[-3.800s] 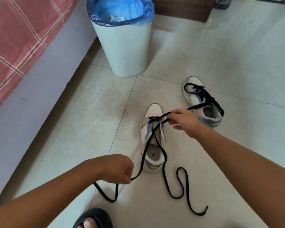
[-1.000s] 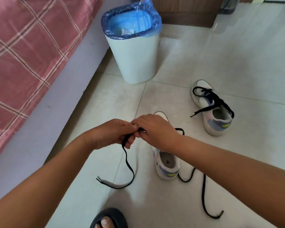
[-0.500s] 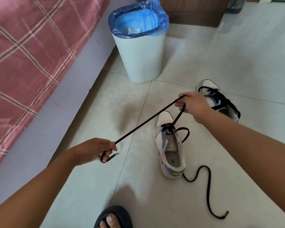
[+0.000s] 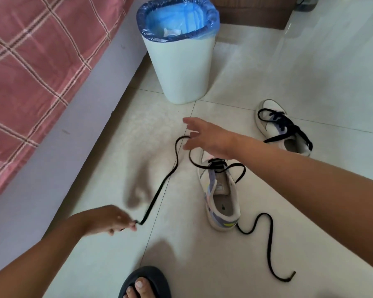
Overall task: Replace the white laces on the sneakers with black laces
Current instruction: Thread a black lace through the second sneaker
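Observation:
A white sneaker (image 4: 223,198) lies on the floor tiles with a black lace (image 4: 159,190) threaded through its front eyelets. My left hand (image 4: 108,220) pinches one tip of that lace low at the left. The lace runs slack up to a loop just under my right hand (image 4: 207,136), whose fingers are spread above the sneaker's toe and hold nothing. The lace's other end (image 4: 269,239) snakes loose over the floor to the right. A second white sneaker (image 4: 282,127) with a black lace stands further back at the right.
A white waste bin (image 4: 181,67) with a blue liner stands behind the sneakers. A bed with a red checked cover (image 4: 30,67) fills the left side. A foot in a dark slipper (image 4: 144,284) shows at the bottom edge. A wooden cabinet base (image 4: 252,16) is at the back.
My right hand has let go of the lace and spread its fingers. The lace, taut half a second ago, now hangs slack. My left hand has shifted right and lower, still pinching the tip.

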`<state>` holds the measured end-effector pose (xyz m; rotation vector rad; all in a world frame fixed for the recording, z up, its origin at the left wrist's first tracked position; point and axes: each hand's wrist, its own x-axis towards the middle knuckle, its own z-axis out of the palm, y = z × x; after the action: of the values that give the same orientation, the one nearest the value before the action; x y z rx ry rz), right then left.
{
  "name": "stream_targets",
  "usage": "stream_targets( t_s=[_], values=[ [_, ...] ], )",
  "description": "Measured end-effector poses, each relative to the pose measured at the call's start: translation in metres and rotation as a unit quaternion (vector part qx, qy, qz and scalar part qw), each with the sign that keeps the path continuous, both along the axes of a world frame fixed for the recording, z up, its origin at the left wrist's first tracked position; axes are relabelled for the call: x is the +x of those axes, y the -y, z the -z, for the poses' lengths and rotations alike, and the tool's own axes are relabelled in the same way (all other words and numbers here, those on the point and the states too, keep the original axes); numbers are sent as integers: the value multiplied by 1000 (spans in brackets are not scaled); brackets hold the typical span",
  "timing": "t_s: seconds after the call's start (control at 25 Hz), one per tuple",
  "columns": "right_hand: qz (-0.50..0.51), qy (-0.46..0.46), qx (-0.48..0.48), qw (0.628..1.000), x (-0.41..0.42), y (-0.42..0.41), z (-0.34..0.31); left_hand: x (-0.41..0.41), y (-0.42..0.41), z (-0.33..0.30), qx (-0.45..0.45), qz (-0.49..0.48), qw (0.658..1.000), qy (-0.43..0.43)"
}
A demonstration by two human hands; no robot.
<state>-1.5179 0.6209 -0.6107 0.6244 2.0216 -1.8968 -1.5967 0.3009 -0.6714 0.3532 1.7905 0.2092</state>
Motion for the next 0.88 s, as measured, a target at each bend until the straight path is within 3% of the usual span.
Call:
stream_targets(
  t_s=[0.04, 0.12, 0.24, 0.28, 0.36, 0.56, 0.88],
  values=[
    [-49, 2, 62, 997, 7, -2, -1, 9, -21, -5, 56, -45, 997, 23],
    [-53, -8, 229, 972, 25, -14, 3, 29, -64, -11, 156, -184, 968, 73],
    [-133, 75, 427, 891, 56, -24, 27, 52, -124, -11, 251, -355, 899, 53],
    [-165, 107, 441, 876, 64, -21, 35, 57, -140, -9, 260, -398, 879, 38],
    [-169, 139, 423, 879, 74, -10, 47, 66, -165, -2, 253, -444, 859, 14],
    [-51, 94, 402, 909, 79, 5, 63, 78, -192, 16, 231, -453, 861, -26],
    [-8, 84, 382, 920, 83, 8, 72, 83, -201, 20, 255, -401, 871, -124]
  ],
)
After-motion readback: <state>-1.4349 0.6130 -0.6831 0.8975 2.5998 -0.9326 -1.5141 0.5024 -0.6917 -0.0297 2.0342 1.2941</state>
